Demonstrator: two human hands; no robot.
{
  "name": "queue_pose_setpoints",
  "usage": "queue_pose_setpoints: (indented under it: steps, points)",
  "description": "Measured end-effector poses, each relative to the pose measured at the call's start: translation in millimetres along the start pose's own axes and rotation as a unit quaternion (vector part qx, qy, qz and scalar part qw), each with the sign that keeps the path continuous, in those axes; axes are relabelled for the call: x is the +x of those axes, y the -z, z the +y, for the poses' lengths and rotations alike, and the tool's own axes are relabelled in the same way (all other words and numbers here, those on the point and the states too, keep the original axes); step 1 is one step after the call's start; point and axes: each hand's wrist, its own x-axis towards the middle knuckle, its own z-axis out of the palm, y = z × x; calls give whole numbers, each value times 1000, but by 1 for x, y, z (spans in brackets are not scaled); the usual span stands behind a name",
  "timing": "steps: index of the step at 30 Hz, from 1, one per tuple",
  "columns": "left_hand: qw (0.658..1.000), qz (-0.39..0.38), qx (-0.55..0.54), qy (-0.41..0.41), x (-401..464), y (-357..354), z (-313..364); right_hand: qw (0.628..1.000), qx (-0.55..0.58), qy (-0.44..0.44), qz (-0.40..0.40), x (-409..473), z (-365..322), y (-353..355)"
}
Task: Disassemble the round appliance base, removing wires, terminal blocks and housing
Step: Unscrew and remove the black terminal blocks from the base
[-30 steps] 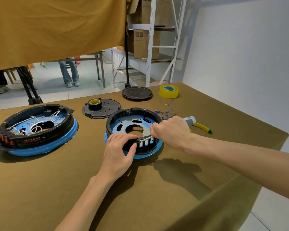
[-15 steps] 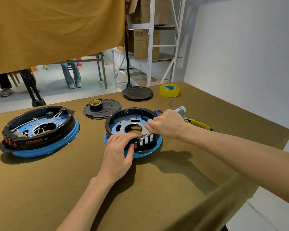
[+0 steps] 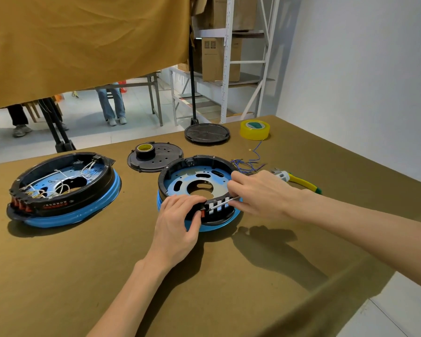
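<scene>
Two hands work the round base [image 3: 195, 181] at frame centre, which sits flat on the brown-covered table [image 3: 107, 276] w/ its open side up, prob. so the inside stays reachable. Left hand [image 3: 178, 223] curls over the near rim, fingers wrapped on the black housing wall right at a small red part [image 3: 203, 212]; looks like it's there to brace the base & stop it sliding or turning while the other hand pries. Right hand [image 3: 255, 193] comes in from the right edge of the frame, fingers closed round a thin metal tool [image 3: 225, 202], tip aimed at the row of white slots [image 3: 219, 206] in the near wall. Judging by that, the step is levering out a terminal block; can't tell if the tip is actually seated in a slot.

Inside of this base is already bare of wires. Loose blue wires [image 3: 249, 164] lie just beyond it, centre-right, out of the way. Yellow-handled tool [image 3: 299, 182] lies right of them, near the right wrist, handy for a swap. Second base [image 3: 63, 188] at left has its white wiring in place, so prob. queued. Black cover w/ a tape roll on it [image 3: 154, 155] & another black disc [image 3: 207, 133] lie further up the frame, w/ a yellow tape roll [image 3: 254, 129] at upper right.
</scene>
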Motion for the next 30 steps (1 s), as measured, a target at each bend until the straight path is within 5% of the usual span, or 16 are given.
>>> queue_pose_setpoints:
  steps: [5,17,23,30]
  points:
    - [1000,2,-4,8,1,0,2,995,-30,-98,-6,4,13,0]
    - [1000,10,2,13,2,-1,0,995,-56,62,-52,27,14,-19]
    - [1000,13,2,-4,2,0,-3,998,-37,26,-49,22,14,-15]
    - [1000,11,-3,-17,3,-5,-6,990,-26,29,-133,24,20,9]
